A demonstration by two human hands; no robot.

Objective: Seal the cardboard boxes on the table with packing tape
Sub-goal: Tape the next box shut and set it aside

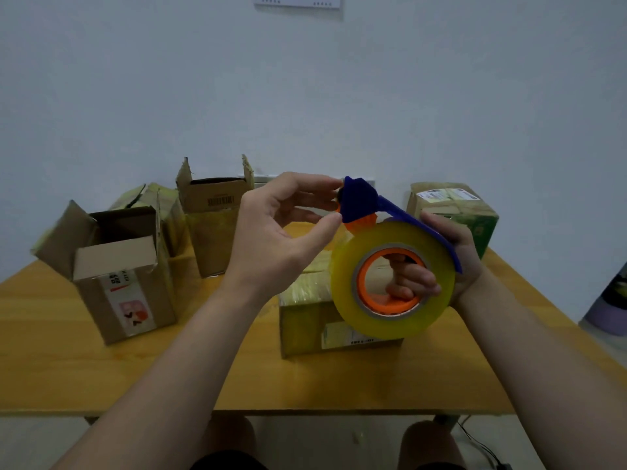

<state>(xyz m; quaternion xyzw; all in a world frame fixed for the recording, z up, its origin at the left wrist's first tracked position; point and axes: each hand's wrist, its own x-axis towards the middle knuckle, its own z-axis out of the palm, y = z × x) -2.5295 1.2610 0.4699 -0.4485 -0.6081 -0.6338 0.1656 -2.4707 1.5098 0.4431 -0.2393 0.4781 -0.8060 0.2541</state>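
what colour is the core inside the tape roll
The core is orange, clearest in the head view.

Five cardboard boxes (118, 300) stood on one table (51, 351). One tape roll (390, 239) sat in one dispenser (359, 201). Two hands showed: left hand (278, 239), right hand (454, 245).

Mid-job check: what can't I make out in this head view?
Tape end: head view, behind the cutter and the left hand pinching it.
Centre box top seam: head view, covered by the roll in the right hand.
Back-left box: head view, mostly behind the front-left box.
Box labels: head view, blurred, unreadable.
Purple thing: head view, cut off by the right edge.
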